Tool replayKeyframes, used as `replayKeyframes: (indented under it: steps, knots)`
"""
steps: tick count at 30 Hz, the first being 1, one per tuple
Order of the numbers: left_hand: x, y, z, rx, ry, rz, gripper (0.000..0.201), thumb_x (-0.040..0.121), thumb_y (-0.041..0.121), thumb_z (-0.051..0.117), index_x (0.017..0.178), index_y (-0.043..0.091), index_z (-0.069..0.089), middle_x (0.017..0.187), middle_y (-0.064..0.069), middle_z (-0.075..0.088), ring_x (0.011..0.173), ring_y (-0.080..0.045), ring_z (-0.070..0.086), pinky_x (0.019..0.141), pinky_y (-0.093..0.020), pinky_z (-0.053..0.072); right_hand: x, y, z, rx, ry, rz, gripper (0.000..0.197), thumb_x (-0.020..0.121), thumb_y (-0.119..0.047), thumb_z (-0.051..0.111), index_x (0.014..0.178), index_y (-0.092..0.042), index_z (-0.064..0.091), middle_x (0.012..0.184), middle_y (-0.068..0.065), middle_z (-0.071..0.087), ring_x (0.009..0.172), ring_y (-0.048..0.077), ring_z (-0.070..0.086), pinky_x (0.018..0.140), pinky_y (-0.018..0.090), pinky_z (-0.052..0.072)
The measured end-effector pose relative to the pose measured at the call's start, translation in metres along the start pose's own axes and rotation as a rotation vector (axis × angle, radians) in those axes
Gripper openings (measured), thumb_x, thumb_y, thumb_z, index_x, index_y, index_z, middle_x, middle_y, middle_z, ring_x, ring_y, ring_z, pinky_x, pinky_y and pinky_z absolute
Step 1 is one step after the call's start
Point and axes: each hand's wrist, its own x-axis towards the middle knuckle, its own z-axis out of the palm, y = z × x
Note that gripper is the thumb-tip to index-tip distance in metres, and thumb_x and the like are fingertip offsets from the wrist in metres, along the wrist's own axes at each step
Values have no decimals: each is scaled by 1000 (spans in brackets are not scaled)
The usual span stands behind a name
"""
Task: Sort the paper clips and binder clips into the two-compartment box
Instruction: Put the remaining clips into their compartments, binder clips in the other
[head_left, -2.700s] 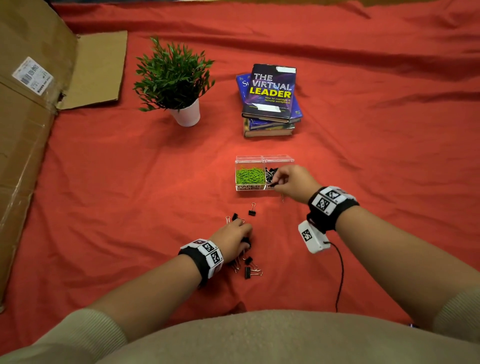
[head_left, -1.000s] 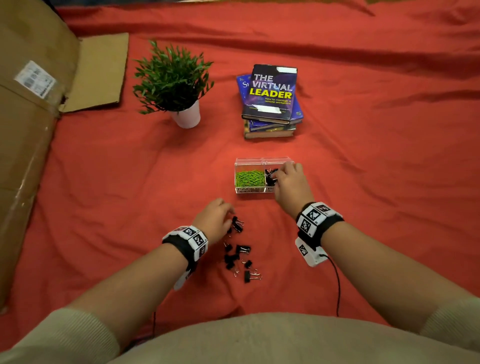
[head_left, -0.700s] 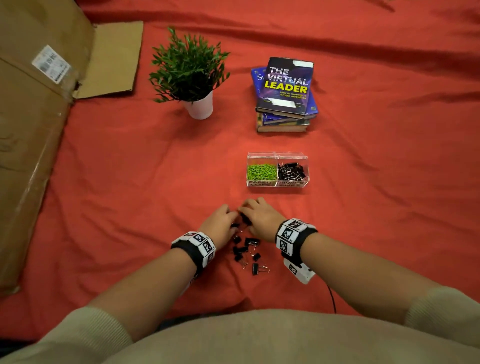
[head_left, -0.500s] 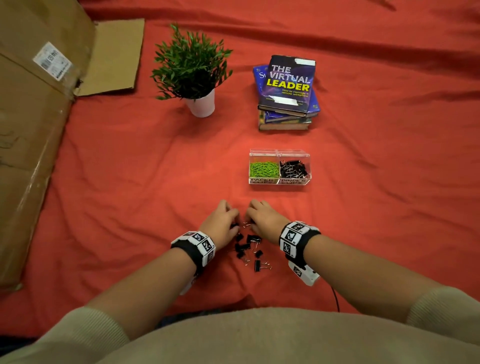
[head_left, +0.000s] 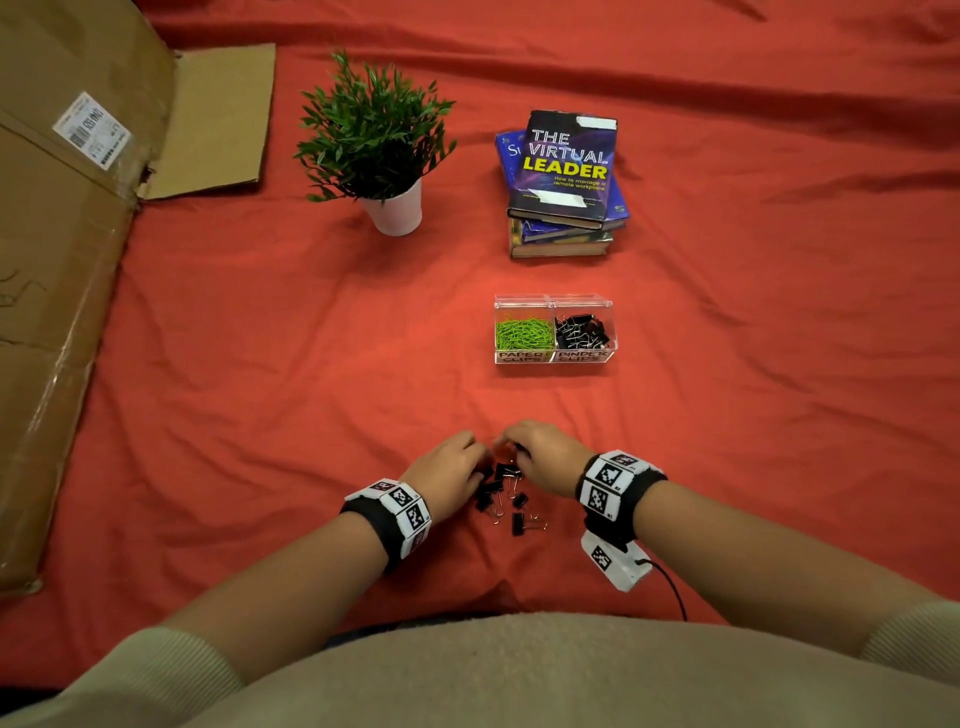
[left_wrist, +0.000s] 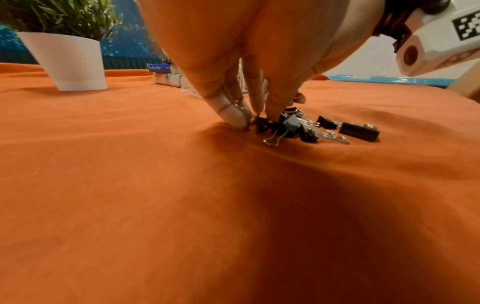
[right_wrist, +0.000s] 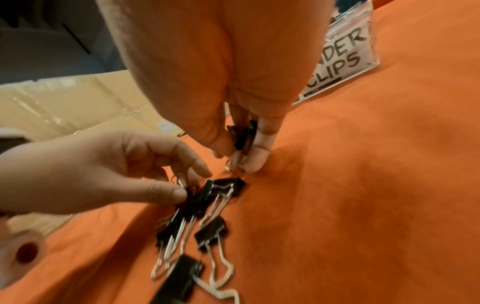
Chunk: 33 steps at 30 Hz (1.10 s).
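Several black binder clips (head_left: 506, 499) lie in a loose heap at lower centre of the head view, on the red cloth (head_left: 260, 338), just between the two wrists.

Left hand (head_left: 449, 465), left of the heap: thumb and fingers curled down, pinching a clip by its wire handles at the heap's near edge; the left wrist view shows the fingertips (left_wrist: 233, 117) pressing into the cloth.

Right hand (head_left: 540, 454), right of the heap: fingers closed round one clip (right_wrist: 241, 137), its body between thumb and forefinger.

Handling, as a judgement: the clips look light, stiff, small and smooth. The wire loops tangle, so one lift may drag a neighbour. Best hold is across the folded black body or by both handles together.

Further up the frame, centre-right: clear two-compartment box (head_left: 555, 358), well apart from the hands. Green paper clips (head_left: 522, 335) fill its left half, black clips its right.
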Motion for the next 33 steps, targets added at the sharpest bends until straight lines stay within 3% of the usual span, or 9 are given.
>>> replayKeyframes:
  steps: [3,6,10,16,20,23,26,30,33]
  knots:
    - [-3,1,1,-22,20,42,28,91,15,52,118,9,61,106,-13,50,95,-29,55,84,-41,47,-8,4,13,-100,-76,-27,42,82,-10,53,124,-13,54,110,13,48,105,30,49,94,39,44]
    - [-5,1,1,-32,42,69,27,92,14,51,117,10,63,104,-13,51,91,-29,56,80,-39,48,-11,5,18,-174,-77,-60,46,84,-11,57,129,-13,50,116,12,43,108,27,44,96,37,42]
    - [-5,1,1,-6,16,69,18,91,12,51,105,6,60,104,-12,47,87,-30,55,78,-41,47,-14,3,19,-156,-42,-55,31,84,-7,57,114,-5,54,114,13,46,107,29,47,93,37,41]
    - [-3,2,0,-62,23,32,12,88,12,58,99,8,54,106,-8,48,90,-28,54,80,-36,42,-15,14,4,-15,14,37,18,80,-7,63,97,-7,62,104,10,64,98,26,59,84,29,43]
    - [1,5,0,-76,9,32,11,85,9,60,95,7,54,102,-9,57,97,-28,54,84,-32,40,-12,23,-31,107,142,189,14,80,-7,67,94,-10,67,98,8,70,93,22,64,79,24,47]
    - [2,8,1,-64,-5,-8,10,87,11,58,96,8,54,103,-8,61,101,-26,52,86,-31,38,-1,29,-73,186,334,254,12,81,-6,67,91,-13,67,95,5,69,88,18,62,79,23,46]
    - [4,12,1,-77,-4,-43,14,90,12,56,103,8,55,109,-9,61,107,-26,51,90,-31,38,16,33,-113,147,503,261,16,80,-8,69,95,-9,68,98,10,70,91,23,63,78,22,44]
    - [11,14,-5,-107,11,-60,21,90,11,57,110,10,62,114,-8,63,111,-24,54,97,-29,38,40,42,-133,1,453,266,20,83,-8,64,102,-10,67,104,13,69,97,27,63,78,22,42]
    - [24,17,-19,-178,74,-93,17,88,10,60,104,8,65,108,-10,65,106,-26,58,91,-26,38,43,46,-128,-149,362,257,29,85,-13,62,114,-12,64,119,11,60,111,27,55,92,33,45]
